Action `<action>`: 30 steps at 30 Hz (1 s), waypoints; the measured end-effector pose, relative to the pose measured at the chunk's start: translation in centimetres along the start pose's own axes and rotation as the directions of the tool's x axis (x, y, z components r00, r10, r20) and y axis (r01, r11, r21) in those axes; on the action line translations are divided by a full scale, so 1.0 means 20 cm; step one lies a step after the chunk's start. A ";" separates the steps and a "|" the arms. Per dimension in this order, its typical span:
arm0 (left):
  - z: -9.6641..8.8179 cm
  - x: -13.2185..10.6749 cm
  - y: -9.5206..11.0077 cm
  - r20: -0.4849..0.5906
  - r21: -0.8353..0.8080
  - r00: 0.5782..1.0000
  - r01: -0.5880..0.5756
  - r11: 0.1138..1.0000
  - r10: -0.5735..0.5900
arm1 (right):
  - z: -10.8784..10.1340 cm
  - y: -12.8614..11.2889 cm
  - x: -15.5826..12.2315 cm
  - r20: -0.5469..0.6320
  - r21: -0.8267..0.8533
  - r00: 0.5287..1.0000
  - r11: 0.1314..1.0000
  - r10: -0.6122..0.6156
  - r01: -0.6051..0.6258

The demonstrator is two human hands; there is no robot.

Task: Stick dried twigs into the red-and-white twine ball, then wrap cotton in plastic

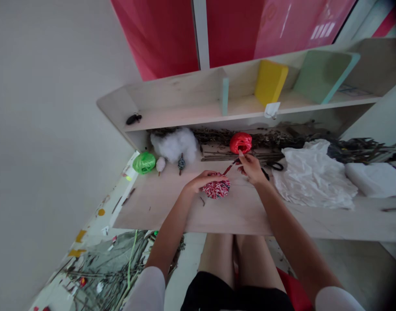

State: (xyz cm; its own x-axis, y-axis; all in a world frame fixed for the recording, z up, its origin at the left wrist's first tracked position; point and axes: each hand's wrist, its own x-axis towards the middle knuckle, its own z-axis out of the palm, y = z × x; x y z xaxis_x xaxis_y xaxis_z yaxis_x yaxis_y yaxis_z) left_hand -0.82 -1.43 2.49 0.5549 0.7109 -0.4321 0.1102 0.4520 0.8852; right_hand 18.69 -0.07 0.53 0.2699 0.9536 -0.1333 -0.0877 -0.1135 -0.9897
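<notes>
My left hand (204, 180) is closed around the upper side of a ball wound with red, white and dark strands (216, 188), over the tabletop. A thin stick, partly reddish and darker at its far end (229, 167), slants up from the ball to my right hand (250, 167). The right-hand fingers are bent around its upper end; the exact grip is small and partly hidden. Just beyond those fingertips lies a bundle of red plastic twine (241, 141). Whether a strand runs from it to my fingers, I cannot tell.
Green twine (144, 163), a white wrapped stick (161, 164), a dark striped one (181, 163) and white stuffing (175, 144) lie left. Black scissors (275, 166) and crumpled white paper (314, 177) are right. Dry twigs line the back; a shelf (185, 116) overhangs.
</notes>
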 end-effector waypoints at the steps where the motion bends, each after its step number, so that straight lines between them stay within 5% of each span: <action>1: 0.00 0.00 0.00 -0.002 0.000 1.000 -0.005 1.000 0.005 | 0.00 -0.01 -0.01 0.000 -0.014 1.000 1.000 -0.004 0.004; 9: -0.01 0.01 -0.01 0.009 0.007 1.000 0.006 1.000 -0.006 | 0.00 0.02 -0.01 0.019 -0.162 0.988 0.974 -0.155 0.156; 20: 0.00 0.00 -0.02 0.016 0.130 1.000 0.005 0.991 -0.008 | 0.01 -0.07 -0.05 0.194 0.045 0.981 0.999 -0.006 -0.003; 23: 0.02 -0.01 -0.02 -0.058 0.232 0.994 -0.078 0.970 0.094 | 0.01 -0.08 -0.05 0.205 0.055 0.977 0.998 -0.052 0.041; 26: 0.02 -0.01 -0.04 -0.142 0.446 0.940 -0.218 0.868 0.309 | 0.01 -0.07 -0.04 0.174 0.015 0.977 0.992 -0.124 0.124; 30: 0.02 0.01 -0.04 -0.138 0.763 0.757 -0.330 0.556 0.638 | 0.00 -0.02 -0.01 0.002 -0.138 0.956 0.946 -0.295 0.292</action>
State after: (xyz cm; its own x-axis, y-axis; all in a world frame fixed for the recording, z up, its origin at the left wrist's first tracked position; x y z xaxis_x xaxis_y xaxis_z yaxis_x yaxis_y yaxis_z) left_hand -0.57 -1.88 1.79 0.3764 0.9014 0.2142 0.5075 -0.3940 0.7663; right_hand 18.68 -0.18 1.00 0.2816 0.9454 0.1644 0.1281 0.1328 -0.9828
